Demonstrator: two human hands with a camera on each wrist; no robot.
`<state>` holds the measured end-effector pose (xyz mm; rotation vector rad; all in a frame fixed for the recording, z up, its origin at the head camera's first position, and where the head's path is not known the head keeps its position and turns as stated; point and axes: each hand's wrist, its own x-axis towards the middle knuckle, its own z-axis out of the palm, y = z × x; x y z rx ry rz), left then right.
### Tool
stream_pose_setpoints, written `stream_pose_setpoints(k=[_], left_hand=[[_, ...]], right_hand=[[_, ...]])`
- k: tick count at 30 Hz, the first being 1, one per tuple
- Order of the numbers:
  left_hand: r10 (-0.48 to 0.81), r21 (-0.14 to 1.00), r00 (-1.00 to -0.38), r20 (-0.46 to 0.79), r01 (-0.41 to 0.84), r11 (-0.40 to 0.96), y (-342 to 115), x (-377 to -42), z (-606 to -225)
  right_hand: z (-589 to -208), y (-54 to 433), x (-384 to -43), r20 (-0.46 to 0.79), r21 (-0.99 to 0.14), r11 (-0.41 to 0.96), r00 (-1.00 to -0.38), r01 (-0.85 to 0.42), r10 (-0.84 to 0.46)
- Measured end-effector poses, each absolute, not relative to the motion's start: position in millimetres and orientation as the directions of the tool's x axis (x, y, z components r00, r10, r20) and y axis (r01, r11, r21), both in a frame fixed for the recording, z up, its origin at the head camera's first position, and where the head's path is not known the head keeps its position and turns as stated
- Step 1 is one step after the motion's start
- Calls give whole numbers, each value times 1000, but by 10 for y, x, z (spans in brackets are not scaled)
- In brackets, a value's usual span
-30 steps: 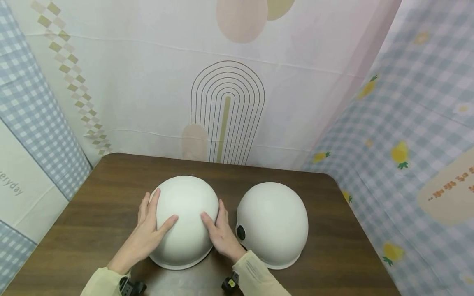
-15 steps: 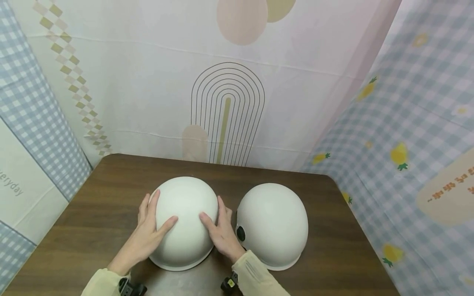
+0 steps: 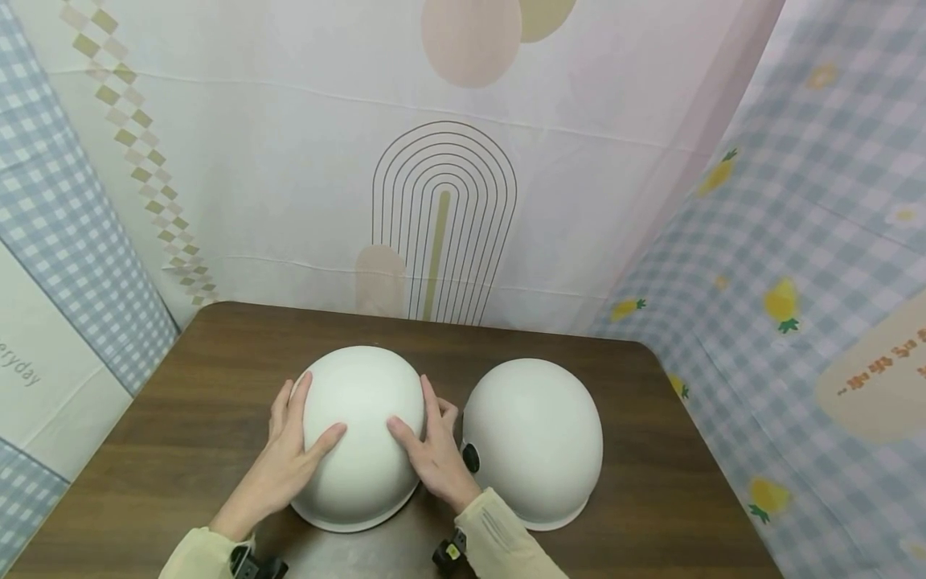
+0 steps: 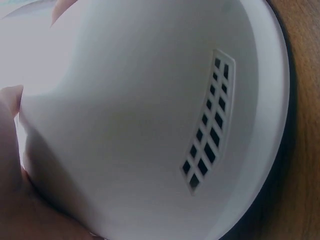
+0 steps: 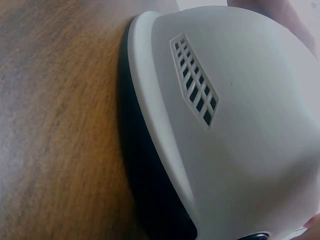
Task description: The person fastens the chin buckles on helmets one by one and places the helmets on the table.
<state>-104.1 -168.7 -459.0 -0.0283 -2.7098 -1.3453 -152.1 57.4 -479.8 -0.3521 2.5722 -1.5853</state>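
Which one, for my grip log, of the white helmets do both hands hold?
The left helmet: the left hand and right hand grip its opposite sides. The right helmet sits on the table, gripped by neither.

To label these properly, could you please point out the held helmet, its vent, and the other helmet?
Held helmet (image 3: 365, 446): head view, dome.
Vent (image 4: 210, 125): left wrist view, lattice.
Other helmet (image 3: 534, 438): head view, dome.

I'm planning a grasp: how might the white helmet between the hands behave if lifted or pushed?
The helmet is probably stiff, its dome showing no visible dents. Its smooth surface may slip. With its dome up and rim below, it would likely slide rather than roll.
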Motion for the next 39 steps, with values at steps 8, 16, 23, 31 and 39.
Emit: stream_pose_setpoints(k=[8,16,23,31,39], left_hand=[[-35,804,-994,106,64,591,-1676,-1043,-4570],[-37,819,-994,100,62,570,-1673,-1050,-4554],[-35,833,-994,102,66,549,-1691,-1053,-4552],[-37,854,-992,122,87,512,-1703,-1047,-4535],[-45,872,-989,138,100,479,-1707,-1039,-4532]], right_hand=[[-4716,596,-1531,51,-877,451,-966,-165,-253],[-4652,608,-1546,79,-868,458,-964,-192,-256],[-4595,604,-1536,113,-862,457,-962,-219,-247],[-4534,604,-1494,145,-847,472,-961,-243,-235],[-4488,595,-1469,169,-838,481,-960,-259,-222]])
